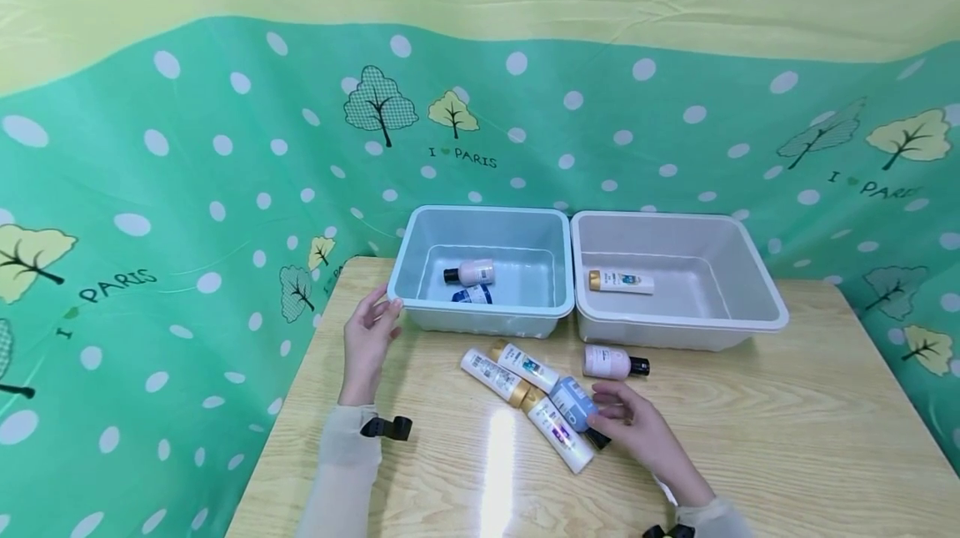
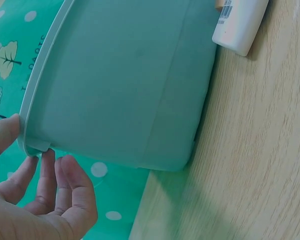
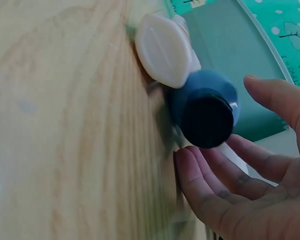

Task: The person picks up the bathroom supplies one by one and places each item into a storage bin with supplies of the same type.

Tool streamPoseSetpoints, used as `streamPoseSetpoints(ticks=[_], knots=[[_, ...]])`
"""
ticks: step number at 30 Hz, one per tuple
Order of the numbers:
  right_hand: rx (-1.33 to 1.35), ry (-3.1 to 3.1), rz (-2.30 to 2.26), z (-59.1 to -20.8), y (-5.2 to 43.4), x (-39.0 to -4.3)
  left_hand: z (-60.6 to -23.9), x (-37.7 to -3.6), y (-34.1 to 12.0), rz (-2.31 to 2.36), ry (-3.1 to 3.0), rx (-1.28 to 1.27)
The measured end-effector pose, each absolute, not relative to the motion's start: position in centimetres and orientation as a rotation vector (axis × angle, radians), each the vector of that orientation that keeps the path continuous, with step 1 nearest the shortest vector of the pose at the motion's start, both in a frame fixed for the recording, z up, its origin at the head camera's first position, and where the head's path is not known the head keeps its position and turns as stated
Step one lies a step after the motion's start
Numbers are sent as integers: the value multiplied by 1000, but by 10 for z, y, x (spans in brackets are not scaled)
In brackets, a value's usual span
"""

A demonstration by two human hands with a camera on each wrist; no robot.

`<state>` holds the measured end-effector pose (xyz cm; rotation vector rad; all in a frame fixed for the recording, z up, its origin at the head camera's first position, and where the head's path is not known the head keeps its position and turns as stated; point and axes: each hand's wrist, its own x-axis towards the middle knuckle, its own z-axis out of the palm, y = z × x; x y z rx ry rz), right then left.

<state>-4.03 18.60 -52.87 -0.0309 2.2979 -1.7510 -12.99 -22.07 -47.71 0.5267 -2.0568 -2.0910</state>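
Near the middle of the table [image 1: 750, 413], the blue bottle [image 1: 572, 401] is seen lying, its black cap [image 1: 597, 438] turned toward the table's near side. It is bordered by the right hand [image 1: 637, 429], whose thumb and fingers are held wide apart; whether it is touched can hardly be told, the right wrist view being blurred. Beside it are grouped three gold-capped white bottles [image 1: 558, 429]. A pink bottle [image 1: 606, 361] is laid just before the grey bin [image 1: 675, 333]. By the left hand [image 1: 367, 338], the corner of the blue bin [image 1: 480, 323] is pinched at the rim. Another pink bottle [image 1: 477, 273] and a dark blue item [image 1: 472, 295] are held inside that bin, and another white bottle [image 1: 628, 282] in the grey one. Behind, a dotted curtain [image 1: 517, 113] is hung.
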Motion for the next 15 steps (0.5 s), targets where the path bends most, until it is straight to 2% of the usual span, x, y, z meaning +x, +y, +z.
streamPoseSetpoints(ticks=[15], knots=[[73, 2435, -1603, -531, 171, -41, -479, -131, -221, -2128, -2015, 514]])
